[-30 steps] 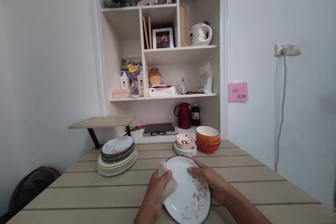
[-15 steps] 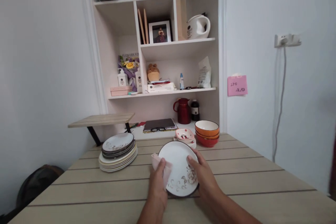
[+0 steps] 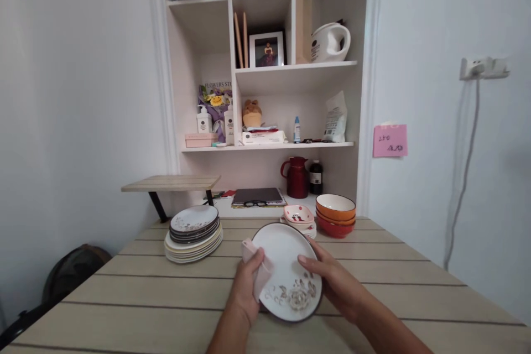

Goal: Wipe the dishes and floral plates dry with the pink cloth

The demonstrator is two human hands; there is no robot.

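A white plate [image 3: 282, 254] with a dark rim and a brown flower print is held tilted above the table, its face toward me. My left hand [image 3: 245, 285] is closed on a pale pink cloth [image 3: 262, 276], which is folded over the plate's left edge, thumb on top. On the right edge, my right hand [image 3: 332, 274] grips the plate with its thumb lying on the face and the fingers hidden behind. Left of the hands stands a stack of plates [image 3: 194, 251], dark-rimmed ones on top of cream-edged ones.
Behind the plate sit small pink-and-white dishes [image 3: 298, 214] and stacked orange and red bowls [image 3: 336, 207]. A raised wooden shelf [image 3: 172, 182] stands at the table's back left. Further back are a red jug [image 3: 296, 178], a dark bottle [image 3: 316, 177] and a laptop [image 3: 258, 196].
The plate has turned in my hands, so its flower print has moved from the right side to the bottom. The whole view has shifted slightly, with the scene now further right.
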